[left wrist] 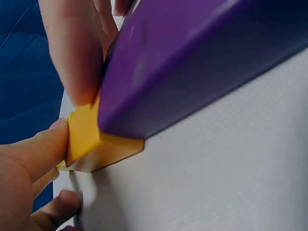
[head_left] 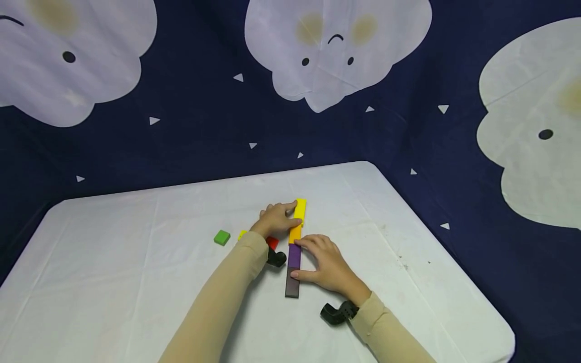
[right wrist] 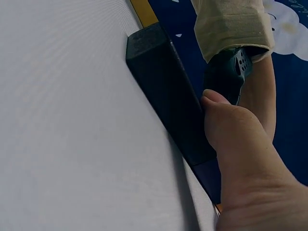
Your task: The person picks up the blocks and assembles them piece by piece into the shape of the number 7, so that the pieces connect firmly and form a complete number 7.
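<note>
In the head view a straight row of blocks runs away from the person: a dark block [head_left: 292, 290] nearest, then a purple block [head_left: 294, 256], an orange-yellow block [head_left: 294, 236] and a yellow block [head_left: 299, 209]. My left hand [head_left: 276, 218] rests its index finger and thumb against the far blocks, the thumb by the join of the yellow pair. My right hand [head_left: 330, 264] touches the row from the right, index finger where orange-yellow meets purple, thumb on the dark block. The left wrist view shows a fingertip pressing on the orange-yellow block [left wrist: 85, 127] beside the purple one [left wrist: 168, 48].
Left of the row lie a green block [head_left: 222, 237], a red block [head_left: 273, 242] and a partly hidden yellow block [head_left: 242, 234]. Black wrist cameras jut out below both hands. A white cloth covers the table [head_left: 113, 262]; a dark blue curtain with clouds [head_left: 204, 126] hangs behind.
</note>
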### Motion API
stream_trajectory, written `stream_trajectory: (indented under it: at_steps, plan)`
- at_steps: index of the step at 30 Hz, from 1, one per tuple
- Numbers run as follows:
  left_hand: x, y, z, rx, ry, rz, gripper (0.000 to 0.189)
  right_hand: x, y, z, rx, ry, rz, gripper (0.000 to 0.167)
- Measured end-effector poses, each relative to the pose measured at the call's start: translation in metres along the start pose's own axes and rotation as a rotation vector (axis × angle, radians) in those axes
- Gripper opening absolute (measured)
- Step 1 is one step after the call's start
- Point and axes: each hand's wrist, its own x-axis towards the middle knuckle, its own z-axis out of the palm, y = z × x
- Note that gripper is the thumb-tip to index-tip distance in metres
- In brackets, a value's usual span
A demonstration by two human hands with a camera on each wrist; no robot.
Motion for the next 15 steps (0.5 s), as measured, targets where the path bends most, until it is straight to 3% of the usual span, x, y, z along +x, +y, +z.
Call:
stream_trajectory:
  at_steps: [15]
  plan:
    - [-0.0013,0.0018,0.0032,-0.066,0.041,-0.018,0.062,-0.0021,-0.0063,-0.0002,-0.018,0.001,0.012,0.075]
